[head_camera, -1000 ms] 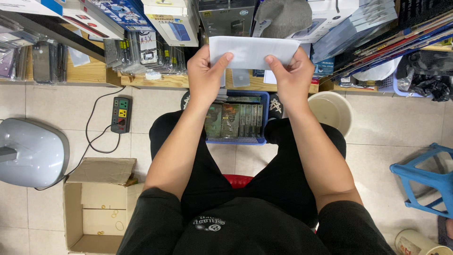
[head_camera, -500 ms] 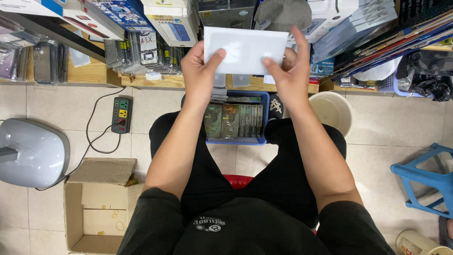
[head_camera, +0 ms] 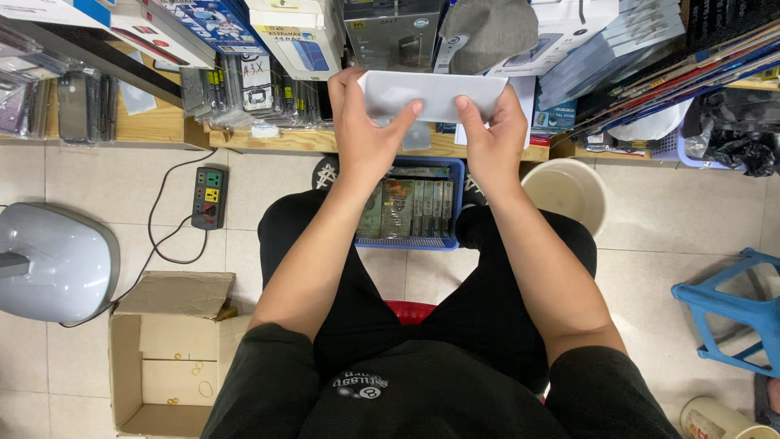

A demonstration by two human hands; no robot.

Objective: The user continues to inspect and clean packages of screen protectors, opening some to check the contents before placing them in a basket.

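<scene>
I hold a flat white rectangular packet (head_camera: 435,93) up in front of me with both hands. My left hand (head_camera: 366,134) grips its left end, thumb across the front. My right hand (head_camera: 491,142) grips its right end in the same way. Below the packet, between my knees, a blue basket (head_camera: 463,171) stands on the tiled floor, filled with several upright boxed items (head_camera: 410,210). I sit on a red stool (head_camera: 414,311), of which only a sliver shows.
A low wooden shelf (head_camera: 162,122) packed with boxed goods runs along the top. An open cardboard box (head_camera: 175,349) lies at lower left, beside a grey rounded appliance (head_camera: 49,260) and a power strip (head_camera: 210,197). A beige bucket (head_camera: 569,191) and blue stool (head_camera: 731,313) stand to the right.
Both hands have shifted the white packet a little: it tilted up and back down, and my fingers have moved further onto its front.
</scene>
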